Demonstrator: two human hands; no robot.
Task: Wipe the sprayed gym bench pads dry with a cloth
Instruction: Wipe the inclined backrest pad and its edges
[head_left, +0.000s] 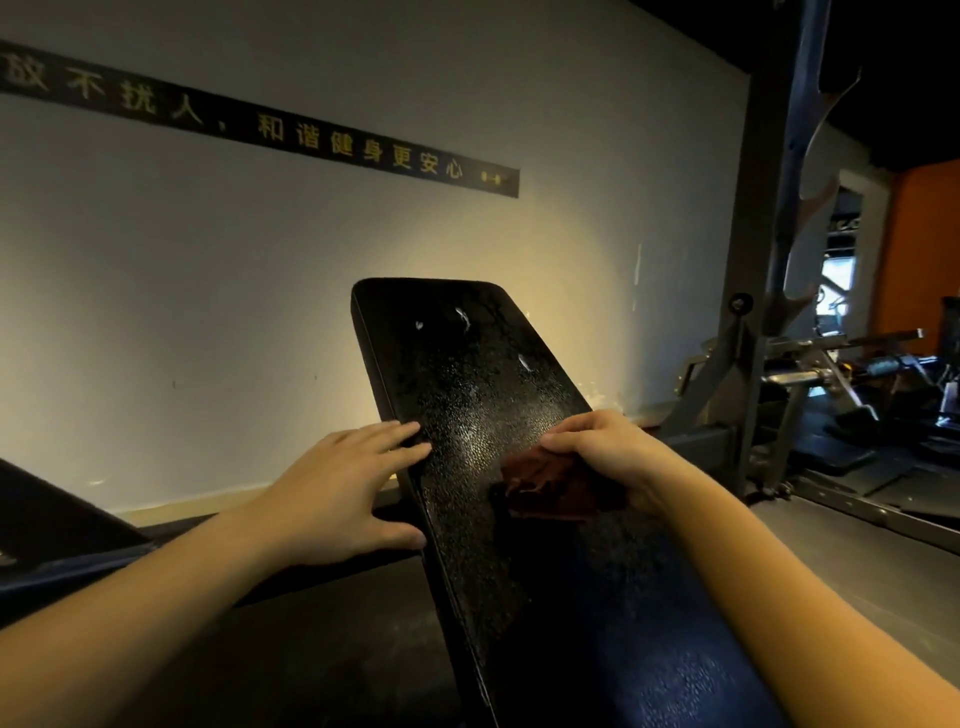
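Note:
A black inclined bench pad (467, 374) rises in the middle of the head view, speckled with fine spray droplets and a few larger white flecks near its top. My right hand (602, 447) grips a bunched reddish-brown cloth (550, 486) and holds it against the pad's right side at mid height. My left hand (337, 493) rests on the pad's left edge, fingers straight on the top surface and thumb against the side. The lower part of the pad lies in deep shadow.
A pale wall with a black banner of yellow characters (311, 137) stands behind. A steel rack upright (763, 249) and barbell gear (841, 369) stand at the right. Another dark pad edge (47, 514) shows at the far left. The floor is dark.

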